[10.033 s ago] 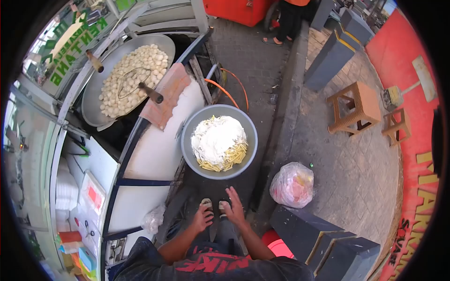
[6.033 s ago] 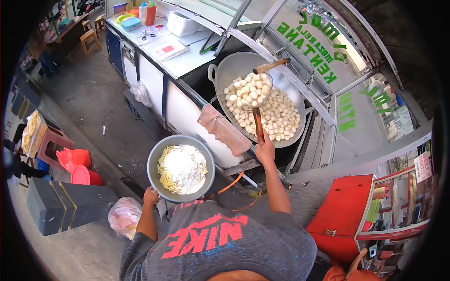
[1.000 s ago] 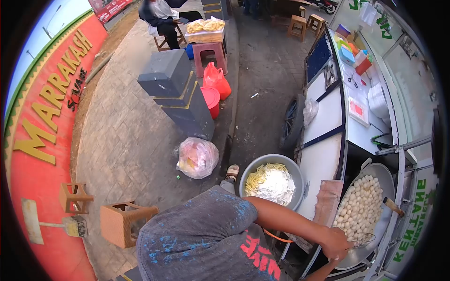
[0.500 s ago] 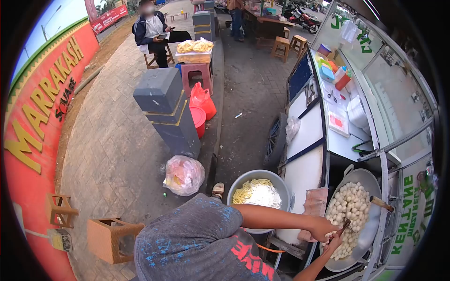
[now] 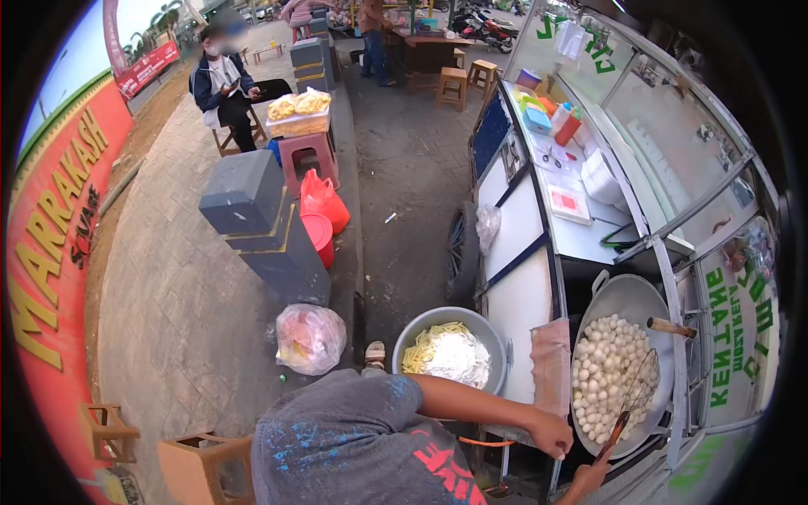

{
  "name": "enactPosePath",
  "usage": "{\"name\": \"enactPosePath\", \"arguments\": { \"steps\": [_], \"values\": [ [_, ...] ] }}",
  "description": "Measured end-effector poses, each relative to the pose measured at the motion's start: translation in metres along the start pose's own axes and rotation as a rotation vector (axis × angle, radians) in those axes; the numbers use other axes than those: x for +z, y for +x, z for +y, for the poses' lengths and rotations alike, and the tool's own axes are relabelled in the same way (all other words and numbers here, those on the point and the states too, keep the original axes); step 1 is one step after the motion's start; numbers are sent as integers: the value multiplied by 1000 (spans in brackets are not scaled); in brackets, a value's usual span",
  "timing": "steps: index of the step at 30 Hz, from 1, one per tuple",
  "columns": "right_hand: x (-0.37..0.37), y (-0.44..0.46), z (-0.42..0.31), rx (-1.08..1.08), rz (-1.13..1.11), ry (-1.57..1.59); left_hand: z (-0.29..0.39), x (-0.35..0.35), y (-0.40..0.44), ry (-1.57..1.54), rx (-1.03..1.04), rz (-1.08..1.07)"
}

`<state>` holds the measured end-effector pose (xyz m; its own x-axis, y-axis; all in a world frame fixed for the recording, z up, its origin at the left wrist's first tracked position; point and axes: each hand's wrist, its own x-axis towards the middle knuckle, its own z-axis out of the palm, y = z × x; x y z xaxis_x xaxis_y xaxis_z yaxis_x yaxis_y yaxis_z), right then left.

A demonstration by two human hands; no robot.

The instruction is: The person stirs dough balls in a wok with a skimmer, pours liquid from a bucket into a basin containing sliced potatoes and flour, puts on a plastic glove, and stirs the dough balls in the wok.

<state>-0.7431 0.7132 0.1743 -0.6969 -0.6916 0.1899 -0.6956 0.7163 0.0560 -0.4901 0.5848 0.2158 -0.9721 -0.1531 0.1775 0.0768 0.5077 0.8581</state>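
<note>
My right hand [image 5: 589,478] is wrapped round the wooden handle [image 5: 618,429] of a wire skimmer [image 5: 643,380] at the bottom right. The skimmer's mesh rests on many round, pale balls [image 5: 599,370] in a large metal wok [image 5: 621,295]. My left hand [image 5: 551,433] is at the wok's near side, just below a pinkish cloth [image 5: 551,364], with its fingers curled and nothing visible in them. A second wooden handle [image 5: 672,327] sticks over the wok's far rim. Under my left forearm, a grey basin [image 5: 498,370] holds yellow sticks [image 5: 418,352] and white powder [image 5: 460,357].
The cart's white counter [image 5: 593,240] bears bottles, scissors and stacked boxes. A tied plastic bag [image 5: 310,338] lies beside grey posts [image 5: 286,261]. Red bags [image 5: 324,200] and a stool [image 5: 305,156] with food packs stand behind. A person [image 5: 225,84] sits at the upper left; another [image 5: 373,38] stands farther back.
The camera view has swung and now shows more of the street. My left hand has come off the skimmer handle, which my right hand still holds. The skimmer's mesh has moved to the wok's far side.
</note>
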Motion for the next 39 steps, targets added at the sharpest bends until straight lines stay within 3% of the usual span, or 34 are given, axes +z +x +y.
{"name": "enactPosePath", "arguments": {
  "steps": [4,6,7,9,15,17,18,20,23,27,30,31,33,34,36,39],
  "values": [
    [-14,27,30,12,40,-60,-35,30,-97,-384,-209,-174],
    [-14,48,35,114,-78,-95,-5,17,-135,-526,-362,-328],
    [-6,59,42,102,-175,-88,-1,16,-150,-497,-273,-397],
    [-5,68,27,121,-257,85,7,19,-168,-497,-154,-429],
    [102,136,-63,271,-378,579,18,-4,-182,-616,10,-252],
    [127,153,-112,338,-290,773,26,-1,-183,-704,96,-195],
    [184,173,-129,363,-109,868,27,3,-182,-708,95,-202],
    [165,180,-159,491,-320,1471,31,8,-179,-702,91,-222],
    [123,188,-167,497,-505,1800,23,14,-156,-534,-21,-407],
    [97,159,-143,273,-442,1707,-10,38,-136,-557,-308,-593],
    [78,112,-124,131,-362,1563,-8,38,-119,-492,-280,-707],
    [45,84,-123,159,-338,1575,0,37,-116,-443,-236,-728],
    [37,60,-118,131,-296,1336,-5,54,-114,-534,91,-757],
    [52,56,-112,-11,-113,1131,-7,58,-111,-576,253,-764],
    [22,24,-102,9,-107,914,15,50,-102,-549,118,-845],
    [-19,-15,-73,55,-137,538,25,42,-96,-416,-120,-806]
  ]
}}
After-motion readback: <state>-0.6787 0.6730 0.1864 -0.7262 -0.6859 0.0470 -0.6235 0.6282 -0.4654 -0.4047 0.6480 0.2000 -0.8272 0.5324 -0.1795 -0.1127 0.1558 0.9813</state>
